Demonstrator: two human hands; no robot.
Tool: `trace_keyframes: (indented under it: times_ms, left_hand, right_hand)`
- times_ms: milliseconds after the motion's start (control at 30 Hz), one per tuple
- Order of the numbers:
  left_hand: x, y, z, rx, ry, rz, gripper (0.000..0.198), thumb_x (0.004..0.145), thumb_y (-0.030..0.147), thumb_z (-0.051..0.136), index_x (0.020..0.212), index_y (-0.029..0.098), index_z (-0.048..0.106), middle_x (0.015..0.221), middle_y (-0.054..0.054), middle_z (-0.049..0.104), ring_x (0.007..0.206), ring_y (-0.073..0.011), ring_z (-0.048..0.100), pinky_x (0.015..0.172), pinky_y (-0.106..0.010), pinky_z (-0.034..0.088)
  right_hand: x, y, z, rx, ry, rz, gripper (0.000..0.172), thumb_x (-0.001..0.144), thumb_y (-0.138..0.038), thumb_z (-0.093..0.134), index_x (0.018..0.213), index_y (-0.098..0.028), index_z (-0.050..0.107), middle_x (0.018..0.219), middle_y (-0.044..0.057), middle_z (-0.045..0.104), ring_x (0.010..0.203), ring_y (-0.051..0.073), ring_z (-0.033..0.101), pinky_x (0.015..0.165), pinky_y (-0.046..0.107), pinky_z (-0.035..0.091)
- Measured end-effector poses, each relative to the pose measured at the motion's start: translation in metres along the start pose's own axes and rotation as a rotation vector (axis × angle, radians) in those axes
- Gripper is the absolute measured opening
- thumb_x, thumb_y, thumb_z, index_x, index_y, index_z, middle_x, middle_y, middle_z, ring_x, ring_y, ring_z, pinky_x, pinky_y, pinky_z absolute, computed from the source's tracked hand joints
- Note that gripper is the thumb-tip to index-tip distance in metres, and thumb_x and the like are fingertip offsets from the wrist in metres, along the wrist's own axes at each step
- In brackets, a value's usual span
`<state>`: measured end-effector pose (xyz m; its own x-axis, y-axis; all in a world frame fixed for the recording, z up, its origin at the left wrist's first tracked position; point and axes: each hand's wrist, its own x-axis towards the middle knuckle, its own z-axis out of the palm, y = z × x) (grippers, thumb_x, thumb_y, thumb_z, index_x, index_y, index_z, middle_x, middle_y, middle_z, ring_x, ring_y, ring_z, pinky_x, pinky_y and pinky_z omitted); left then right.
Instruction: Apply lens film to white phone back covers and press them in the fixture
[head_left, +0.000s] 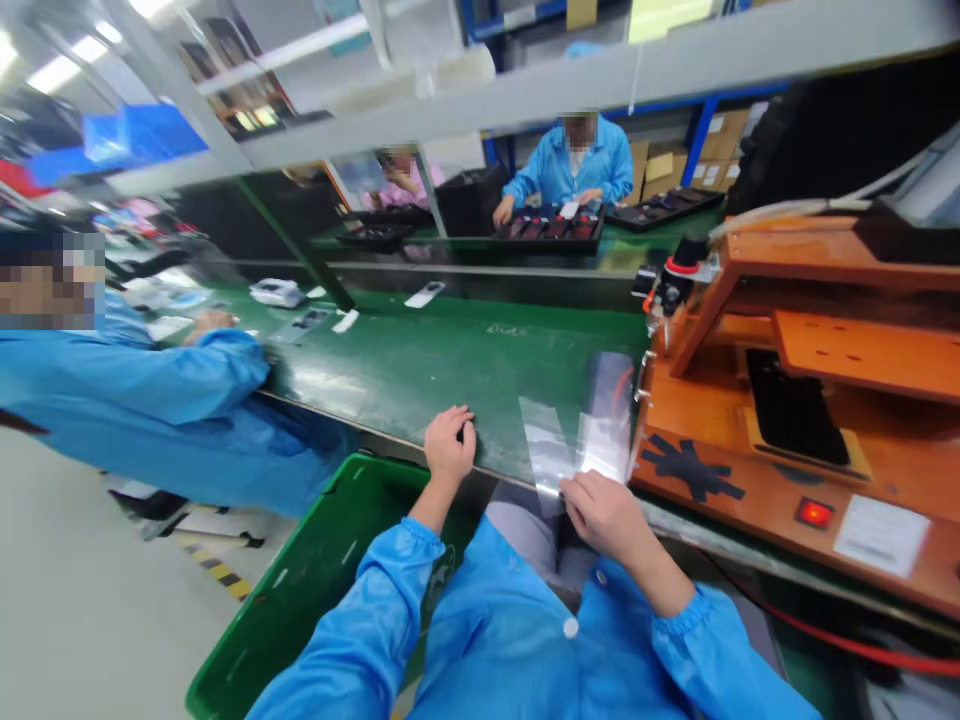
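My left hand [449, 443] rests on the front edge of the green table, fingers loosely bent, thumb apart, with nothing visible in it. At the same edge, farther right, my right hand [606, 512] pinches the lower end of a strip of clear plastic film [545, 440]. The strip lies on the table and hangs slightly over the edge. Just beyond my right hand is a shiny transparent sheet or sleeve [609, 395], glare hiding its details; I cannot tell whether it is one piece or several.
An orange machine [701, 400] with a black pad [795, 410] and lit red switch stands on the right. Below my left arm is a green bin [315, 570]. A co-worker in blue [150, 370] sits left; another [574, 165] works across. A white card [425, 294] lies farther back.
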<state>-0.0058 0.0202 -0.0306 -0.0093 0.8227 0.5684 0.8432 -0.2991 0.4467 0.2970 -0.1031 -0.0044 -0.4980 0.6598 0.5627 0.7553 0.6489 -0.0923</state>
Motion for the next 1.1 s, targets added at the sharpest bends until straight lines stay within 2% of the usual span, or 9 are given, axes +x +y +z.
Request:
trace_keyframes:
  times_ms: [133, 300, 433, 533, 667, 767, 900, 1000, 1100]
  left_hand:
    - [0.003, 0.001, 0.001, 0.043, 0.028, 0.048, 0.026, 0.097, 0.027, 0.049, 0.106, 0.023, 0.074, 0.122, -0.008, 0.076, 0.122, -0.0273, 0.067, 0.112, -0.052, 0.050]
    - [0.003, 0.003, 0.003, 0.039, 0.025, 0.040, 0.026, 0.098, 0.027, 0.051, 0.111, 0.024, 0.073, 0.127, -0.008, 0.074, 0.128, -0.0284, 0.063, 0.115, -0.055, 0.046]
    - [0.000, 0.007, 0.001, 0.036, -0.003, 0.011, 0.027, 0.098, 0.031, 0.053, 0.117, 0.024, 0.071, 0.131, -0.008, 0.071, 0.131, -0.0281, 0.060, 0.118, -0.054, 0.043]
    - [-0.001, 0.008, -0.001, 0.031, -0.019, -0.015, 0.028, 0.098, 0.031, 0.054, 0.118, 0.024, 0.071, 0.133, -0.008, 0.070, 0.133, -0.0286, 0.059, 0.117, -0.052, 0.043]
    - [0.002, 0.012, -0.002, 0.000, -0.042, -0.061, 0.025, 0.095, 0.030, 0.058, 0.113, 0.022, 0.072, 0.132, -0.011, 0.070, 0.133, -0.0330, 0.058, 0.114, -0.057, 0.044]
    - [0.011, 0.024, 0.002, -0.070, -0.118, -0.025, 0.020, 0.096, 0.029, 0.058, 0.105, 0.022, 0.074, 0.119, -0.010, 0.075, 0.124, -0.0304, 0.063, 0.111, -0.054, 0.047]
    - [0.029, 0.052, 0.021, -0.201, -0.287, 0.131, 0.017, 0.096, 0.031, 0.064, 0.108, 0.025, 0.075, 0.114, -0.003, 0.077, 0.120, -0.0226, 0.064, 0.111, -0.042, 0.049]
    - [0.039, 0.067, 0.038, -0.237, -0.372, 0.196, 0.026, 0.089, 0.036, 0.076, 0.113, 0.027, 0.075, 0.123, -0.003, 0.075, 0.127, -0.0263, 0.059, 0.114, -0.046, 0.045]
    - [0.043, 0.071, 0.047, -0.227, -0.404, 0.194, 0.040, 0.085, 0.037, 0.081, 0.123, 0.028, 0.072, 0.135, -0.004, 0.070, 0.133, -0.0324, 0.053, 0.115, -0.056, 0.040]
  right_hand:
    - [0.006, 0.012, 0.010, 0.017, 0.068, -0.019, 0.023, 0.103, -0.014, 0.045, 0.111, -0.018, 0.066, 0.081, 0.004, 0.062, 0.073, 0.021, 0.059, 0.062, 0.034, 0.045]
    - [0.007, 0.016, 0.013, 0.191, 0.099, 0.058, 0.018, 0.103, -0.019, 0.050, 0.111, -0.022, 0.066, 0.085, 0.005, 0.065, 0.074, 0.020, 0.063, 0.064, 0.032, 0.049]
    - [0.002, 0.017, 0.009, 0.207, 0.048, 0.069, 0.017, 0.104, -0.021, 0.050, 0.106, -0.022, 0.066, 0.086, 0.005, 0.065, 0.076, 0.020, 0.064, 0.067, 0.031, 0.051]
    - [0.000, 0.017, 0.007, 0.175, 0.012, 0.083, 0.018, 0.105, -0.021, 0.046, 0.110, -0.019, 0.064, 0.091, 0.007, 0.066, 0.081, 0.021, 0.065, 0.073, 0.033, 0.053]
    - [0.000, 0.014, 0.005, 0.154, -0.013, 0.124, 0.020, 0.106, -0.019, 0.044, 0.111, -0.017, 0.063, 0.089, 0.007, 0.064, 0.083, 0.021, 0.063, 0.076, 0.033, 0.052]
    - [0.000, 0.012, 0.004, 0.128, -0.029, 0.141, 0.021, 0.106, -0.016, 0.043, 0.109, -0.017, 0.064, 0.086, 0.007, 0.062, 0.081, 0.021, 0.061, 0.074, 0.032, 0.050]
    - [0.004, 0.008, -0.001, 0.145, 0.007, 0.174, 0.018, 0.106, -0.015, 0.046, 0.113, -0.017, 0.063, 0.087, 0.006, 0.064, 0.080, 0.019, 0.062, 0.073, 0.030, 0.049]
    - [0.019, 0.007, -0.008, 0.158, 0.013, 0.181, 0.017, 0.106, -0.015, 0.047, 0.115, -0.017, 0.062, 0.089, 0.005, 0.065, 0.081, 0.019, 0.064, 0.074, 0.029, 0.050]
    - [0.049, 0.010, -0.010, 0.148, 0.006, 0.231, 0.019, 0.106, -0.016, 0.047, 0.119, -0.018, 0.061, 0.093, 0.005, 0.064, 0.085, 0.020, 0.064, 0.077, 0.031, 0.051]
